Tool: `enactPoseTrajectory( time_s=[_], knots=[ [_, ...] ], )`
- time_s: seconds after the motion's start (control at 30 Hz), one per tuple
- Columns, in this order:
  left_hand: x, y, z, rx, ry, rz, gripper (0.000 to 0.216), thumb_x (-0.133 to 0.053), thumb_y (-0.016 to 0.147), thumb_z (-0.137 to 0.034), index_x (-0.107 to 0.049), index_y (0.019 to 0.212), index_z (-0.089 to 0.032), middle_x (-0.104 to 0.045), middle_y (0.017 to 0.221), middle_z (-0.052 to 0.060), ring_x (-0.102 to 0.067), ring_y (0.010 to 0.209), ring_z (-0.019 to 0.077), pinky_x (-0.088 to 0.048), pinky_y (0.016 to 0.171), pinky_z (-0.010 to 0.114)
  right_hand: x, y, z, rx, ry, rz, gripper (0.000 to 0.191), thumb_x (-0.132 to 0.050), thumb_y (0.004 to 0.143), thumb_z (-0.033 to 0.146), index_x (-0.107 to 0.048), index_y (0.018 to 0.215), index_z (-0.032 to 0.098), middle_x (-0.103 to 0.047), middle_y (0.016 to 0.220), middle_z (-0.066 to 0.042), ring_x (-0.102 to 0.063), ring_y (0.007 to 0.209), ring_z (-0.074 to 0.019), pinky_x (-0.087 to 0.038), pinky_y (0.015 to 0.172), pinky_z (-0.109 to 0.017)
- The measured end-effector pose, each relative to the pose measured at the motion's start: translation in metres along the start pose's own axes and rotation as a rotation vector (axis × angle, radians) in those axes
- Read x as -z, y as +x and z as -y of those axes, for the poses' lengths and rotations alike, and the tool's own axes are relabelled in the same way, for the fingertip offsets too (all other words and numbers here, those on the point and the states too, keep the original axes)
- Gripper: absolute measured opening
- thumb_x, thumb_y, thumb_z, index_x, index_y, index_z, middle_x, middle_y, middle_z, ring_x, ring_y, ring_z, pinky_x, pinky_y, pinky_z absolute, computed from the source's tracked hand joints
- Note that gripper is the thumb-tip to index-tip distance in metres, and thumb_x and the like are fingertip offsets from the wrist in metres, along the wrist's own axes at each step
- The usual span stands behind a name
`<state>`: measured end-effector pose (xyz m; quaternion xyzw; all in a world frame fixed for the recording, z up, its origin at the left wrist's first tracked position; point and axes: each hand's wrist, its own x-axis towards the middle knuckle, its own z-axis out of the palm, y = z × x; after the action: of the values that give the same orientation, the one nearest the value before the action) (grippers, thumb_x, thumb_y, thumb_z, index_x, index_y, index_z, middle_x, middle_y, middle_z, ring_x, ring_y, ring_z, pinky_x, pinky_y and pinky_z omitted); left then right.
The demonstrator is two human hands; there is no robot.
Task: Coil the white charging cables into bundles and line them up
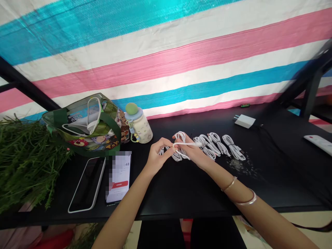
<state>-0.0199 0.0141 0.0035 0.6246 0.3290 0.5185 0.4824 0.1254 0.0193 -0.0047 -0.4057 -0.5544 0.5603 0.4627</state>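
My left hand [157,154] and my right hand [192,153] meet over a black table [181,190], both pinching a coiled white cable [181,147]. The left fingers close on the cable's end near the coil's left side. My right hand wraps round the coil from the right, with bangles on that wrist. Several other coiled white cables [220,146] lie in a row just right of my hands.
A cartoon-print bag [85,126] and a small cream bottle [140,126] stand at the left. Two phones [88,185] lie near the front edge beside a green grass bundle [23,162]. A white charger plug [245,121] and a white remote [319,142] sit at the right.
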Motion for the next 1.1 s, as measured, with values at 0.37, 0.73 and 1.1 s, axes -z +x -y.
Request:
enactPoseTrajectory(
  time_s=[0.37, 0.73, 1.1],
  knots=[
    [-0.005, 0.000, -0.004, 0.078, -0.220, -0.039, 0.048, -0.075, 0.064, -0.056, -0.048, 0.057, -0.018, -0.052, 0.063, -0.004, -0.051, 0.060, 0.0099, -0.044, 0.062, 0.023, 0.000, -0.001, 0.002, -0.018, -0.011, 0.003, 0.051, -0.055, 0.069, 0.072, -0.046, 0.072, 0.021, -0.048, 0.057, 0.005, -0.044, 0.055, -0.0114, -0.037, 0.057, -0.029],
    [-0.002, 0.002, 0.001, 0.064, -0.322, -0.177, 0.052, -0.082, 0.056, -0.053, -0.044, 0.056, -0.018, -0.055, 0.067, -0.003, -0.055, 0.071, 0.0120, -0.042, 0.067, 0.024, 0.000, -0.002, 0.009, 0.003, 0.054, -0.018, 0.057, -0.056, 0.067, 0.074, -0.048, 0.087, 0.021, -0.049, 0.054, 0.007, -0.043, 0.052, -0.0118, -0.035, 0.055, -0.029],
    [-0.001, 0.005, 0.000, 0.177, -0.272, -0.152, 0.052, -0.081, 0.054, -0.056, -0.046, 0.060, -0.018, -0.056, 0.067, -0.004, -0.056, 0.068, 0.0103, -0.042, 0.068, 0.022, 0.003, -0.005, 0.015, -0.039, -0.030, -0.015, 0.064, -0.048, 0.068, 0.080, -0.049, 0.092, 0.021, -0.050, 0.058, 0.005, -0.045, 0.057, -0.0136, -0.037, 0.057, -0.030]
  ],
)
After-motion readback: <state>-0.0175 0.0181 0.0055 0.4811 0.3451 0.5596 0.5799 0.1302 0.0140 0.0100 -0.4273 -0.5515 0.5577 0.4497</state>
